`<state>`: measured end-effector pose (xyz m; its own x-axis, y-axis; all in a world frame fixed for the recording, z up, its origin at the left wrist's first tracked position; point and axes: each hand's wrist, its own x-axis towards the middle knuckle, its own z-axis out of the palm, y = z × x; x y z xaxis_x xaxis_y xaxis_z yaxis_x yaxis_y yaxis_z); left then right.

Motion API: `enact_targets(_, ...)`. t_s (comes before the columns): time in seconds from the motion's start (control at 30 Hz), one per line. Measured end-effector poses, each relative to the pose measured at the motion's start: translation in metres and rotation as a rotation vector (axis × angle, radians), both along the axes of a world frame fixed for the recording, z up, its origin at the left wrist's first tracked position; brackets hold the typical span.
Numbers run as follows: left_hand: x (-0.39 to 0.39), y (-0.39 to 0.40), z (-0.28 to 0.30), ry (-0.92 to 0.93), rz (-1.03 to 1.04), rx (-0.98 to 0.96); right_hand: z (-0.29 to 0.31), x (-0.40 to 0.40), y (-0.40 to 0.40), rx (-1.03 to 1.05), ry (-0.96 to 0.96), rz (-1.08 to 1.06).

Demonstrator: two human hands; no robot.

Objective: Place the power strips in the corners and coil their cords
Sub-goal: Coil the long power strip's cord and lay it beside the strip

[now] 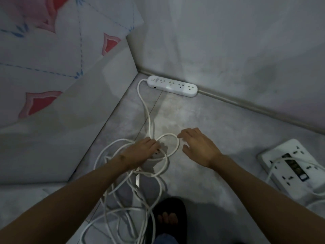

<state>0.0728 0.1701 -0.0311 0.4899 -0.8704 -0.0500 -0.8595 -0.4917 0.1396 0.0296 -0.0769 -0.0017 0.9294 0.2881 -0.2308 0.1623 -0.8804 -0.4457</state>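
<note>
A white power strip (172, 86) lies on the floor against the wall, in the corner beside the bed. Its white cord (146, 111) runs toward me and ends in a loose tangle of loops (123, 205) on the floor. My left hand (142, 152) rests palm down on the loops, fingers curled over the cord. My right hand (198, 147) hovers just right of a small loop (173, 148), fingers apart and holding nothing. A second, wider white power strip (290, 169) with its own cord across it lies at the right edge.
A bed with a flowered sheet (52, 67) and pale side panel (73, 134) fills the left. Grey walls (228, 41) meet the grey floor (211, 124) at a skirting line. My foot in a black sandal (167, 213) stands at the bottom centre.
</note>
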Motion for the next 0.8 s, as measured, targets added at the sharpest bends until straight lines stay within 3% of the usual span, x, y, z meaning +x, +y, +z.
enact_targets(0.2,0.024,-0.043,0.072,-0.079,0.141,-0.199,0.06,-0.007,-0.023,-0.059,0.246,0.003)
enact_targets(0.37,0.026,-0.09,0.17,0.053,0.246,-0.519,0.14,-0.006,-0.039,-0.044,0.313,-0.12)
enact_targets(0.47,0.013,-0.124,0.243,0.142,0.337,-0.77,0.191,-0.012,-0.044,0.085,0.31,-0.283)
enact_targets(0.67,-0.025,-0.181,0.364,0.559,0.598,-1.329,0.261,-0.034,-0.049,0.484,0.168,-0.667)
enact_targets(0.8,-0.03,-0.189,0.393,0.963,0.656,-1.718,0.288,-0.051,-0.063,0.499,-0.13,-0.804)
